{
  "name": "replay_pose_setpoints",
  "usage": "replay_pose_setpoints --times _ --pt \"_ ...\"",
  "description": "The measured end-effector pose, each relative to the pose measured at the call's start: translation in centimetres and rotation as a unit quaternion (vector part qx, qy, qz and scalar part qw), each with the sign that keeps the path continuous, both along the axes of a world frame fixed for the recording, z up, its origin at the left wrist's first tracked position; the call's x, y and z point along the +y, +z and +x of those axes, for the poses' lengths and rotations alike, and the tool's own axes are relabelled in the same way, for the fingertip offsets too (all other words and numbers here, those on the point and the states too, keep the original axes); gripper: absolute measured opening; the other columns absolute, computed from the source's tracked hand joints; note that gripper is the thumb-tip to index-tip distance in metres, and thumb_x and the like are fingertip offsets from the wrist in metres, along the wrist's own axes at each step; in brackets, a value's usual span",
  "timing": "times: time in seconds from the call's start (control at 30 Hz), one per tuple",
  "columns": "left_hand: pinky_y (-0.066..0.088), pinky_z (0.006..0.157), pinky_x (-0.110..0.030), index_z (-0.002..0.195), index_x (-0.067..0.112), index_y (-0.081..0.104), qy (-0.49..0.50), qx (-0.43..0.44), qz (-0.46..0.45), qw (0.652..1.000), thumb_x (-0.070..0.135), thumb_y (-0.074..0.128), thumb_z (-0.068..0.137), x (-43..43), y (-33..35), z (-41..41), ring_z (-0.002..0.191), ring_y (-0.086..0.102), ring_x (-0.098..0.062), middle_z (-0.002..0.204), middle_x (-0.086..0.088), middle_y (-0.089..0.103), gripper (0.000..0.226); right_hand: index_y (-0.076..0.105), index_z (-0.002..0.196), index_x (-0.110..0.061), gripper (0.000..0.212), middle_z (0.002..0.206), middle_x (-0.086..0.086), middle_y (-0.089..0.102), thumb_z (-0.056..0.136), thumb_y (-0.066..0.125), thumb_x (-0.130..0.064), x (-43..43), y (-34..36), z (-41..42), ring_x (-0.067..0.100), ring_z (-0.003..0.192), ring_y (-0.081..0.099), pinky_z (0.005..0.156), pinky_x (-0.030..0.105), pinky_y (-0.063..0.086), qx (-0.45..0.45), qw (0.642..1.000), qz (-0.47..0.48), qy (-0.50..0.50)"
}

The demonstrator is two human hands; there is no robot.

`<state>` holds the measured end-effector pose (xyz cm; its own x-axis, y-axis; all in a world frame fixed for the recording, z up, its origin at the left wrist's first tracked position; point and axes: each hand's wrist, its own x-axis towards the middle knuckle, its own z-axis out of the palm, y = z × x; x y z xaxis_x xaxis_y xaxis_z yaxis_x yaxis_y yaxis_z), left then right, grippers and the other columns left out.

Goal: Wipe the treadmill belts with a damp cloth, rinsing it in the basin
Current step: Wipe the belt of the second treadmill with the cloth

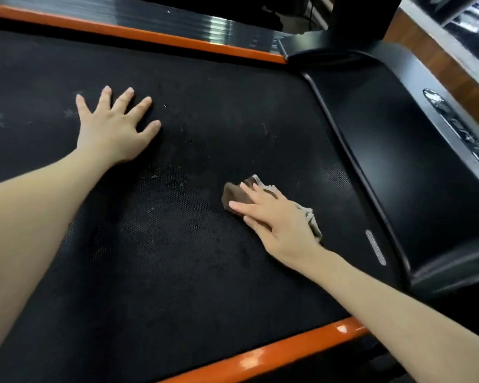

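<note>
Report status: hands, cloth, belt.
Left hand flat on black textured treadmill belt. Right hand presses crumpled brown-and-grey cloth onto it. Pale specks mid-belt; nothing blocking.

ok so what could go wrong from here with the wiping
1. The left hand lies flat on the belt; if weight is on it and the belt rolls, the person could lurch.
2. The cloth under the right hand is bunched and looks dark, so it may smear grit rather than lift it.
3. It sits near the edge of the front cover, where a loose corner might snag.
</note>
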<state>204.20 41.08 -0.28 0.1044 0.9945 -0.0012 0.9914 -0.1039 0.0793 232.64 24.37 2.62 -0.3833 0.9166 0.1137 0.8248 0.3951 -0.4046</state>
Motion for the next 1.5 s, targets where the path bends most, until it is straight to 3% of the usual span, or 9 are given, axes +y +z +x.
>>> replay_pose_setpoints --times 0.2,0.43,0.6,0.73,0.83,1.1,1.3,1.43,1.5 --pt "0.008 0.109 -0.064 0.141 0.022 0.043 -0.012 -0.091 0.060 0.994 0.047 0.026 0.095 -8.8 2.4 3.9 0.140 0.024 -0.039 0.151 -0.016 0.033 0.056 0.061 0.124 -0.026 0.036 0.137 0.003 0.053 0.092 0.045 -0.033 2.8 -0.3 1.3 0.017 0.129 0.047 0.113 0.047 0.019 -0.024 0.999 0.013 0.027" --pt "0.003 0.110 -0.065 0.147 0.037 0.027 -0.085 -0.025 0.003 0.996 0.060 0.009 0.090 -17.0 -0.1 4.4 0.145 0.012 -0.034 0.157 -0.007 0.023 0.064 0.055 0.129 -0.032 0.033 0.147 -0.002 0.041 0.099 0.042 -0.030 13.2 -0.3 2.6 0.016 0.139 0.031 0.116 0.037 0.013 -0.029 0.976 0.007 -0.215" --pt "-0.001 0.111 -0.064 0.148 0.038 0.023 -0.084 -0.026 0.004 0.996 0.061 0.005 0.088 -16.8 0.0 4.7 0.146 0.006 -0.032 0.158 -0.006 0.017 0.067 0.063 0.121 -0.031 0.029 0.133 -0.002 0.057 0.095 0.053 -0.026 4.7 1.0 0.7 0.014 0.125 0.048 0.100 0.015 0.025 0.031 0.987 -0.009 -0.155" --pt "-0.001 0.111 -0.063 0.149 0.039 0.018 -0.080 -0.015 0.009 0.997 0.059 0.009 0.092 -17.0 0.1 4.8 0.146 0.003 -0.031 0.159 -0.005 0.012 0.061 0.061 0.125 -0.026 0.036 0.142 0.007 0.047 0.091 0.049 -0.027 -4.3 0.7 -2.8 0.023 0.135 0.037 0.113 0.041 0.016 0.017 0.998 -0.062 0.012" --pt "-0.003 0.112 -0.062 0.150 0.040 0.012 -0.081 -0.017 0.001 0.997 0.060 0.011 0.092 -16.9 0.0 4.5 0.147 -0.002 -0.029 0.160 -0.003 0.007 0.061 0.051 0.134 -0.031 0.039 0.151 0.003 0.033 0.095 0.050 -0.023 -6.3 1.4 -2.1 0.021 0.143 0.022 0.116 0.041 0.007 -0.028 0.993 -0.106 0.039" --pt "-0.002 0.110 -0.064 0.149 0.036 0.020 -0.086 -0.021 0.028 0.996 0.063 0.002 0.088 -17.0 -0.3 4.5 0.146 0.005 -0.032 0.159 -0.007 0.015 0.069 0.041 0.140 -0.027 0.045 0.156 0.010 0.021 0.098 0.046 -0.014 -8.7 2.9 11.5 0.024 0.145 0.012 0.112 0.029 0.016 -0.101 0.927 -0.136 -0.334" --pt "-0.002 0.109 -0.066 0.149 0.035 0.020 -0.090 -0.010 0.026 0.996 0.063 0.001 0.089 -16.9 -0.5 4.4 0.146 0.004 -0.033 0.159 -0.008 0.015 0.069 0.047 0.137 -0.029 0.043 0.156 0.002 0.017 0.097 0.048 -0.013 -12.3 2.5 2.5 0.016 0.145 0.009 0.116 0.033 0.015 -0.002 0.984 -0.122 -0.130" --pt "-0.003 0.110 -0.064 0.150 0.036 0.017 -0.093 -0.009 0.022 0.995 0.065 -0.004 0.086 -16.8 -0.5 4.2 0.146 0.003 -0.031 0.159 -0.006 0.013 0.073 0.049 0.135 -0.031 0.045 0.154 0.000 0.026 0.096 0.050 -0.008 -10.9 4.0 5.0 0.003 0.139 0.018 0.108 0.005 0.015 0.035 0.980 -0.156 -0.122" --pt "-0.003 0.110 -0.063 0.150 0.036 0.019 -0.092 -0.018 0.024 0.995 0.065 -0.002 0.087 -16.9 -0.5 4.3 0.146 0.004 -0.032 0.159 -0.007 0.014 0.072 0.043 0.136 -0.037 0.052 0.148 -0.003 0.038 0.094 0.055 -0.010 -10.2 6.0 7.3 0.002 0.137 0.029 0.112 0.013 0.022 0.047 0.978 -0.154 -0.131"
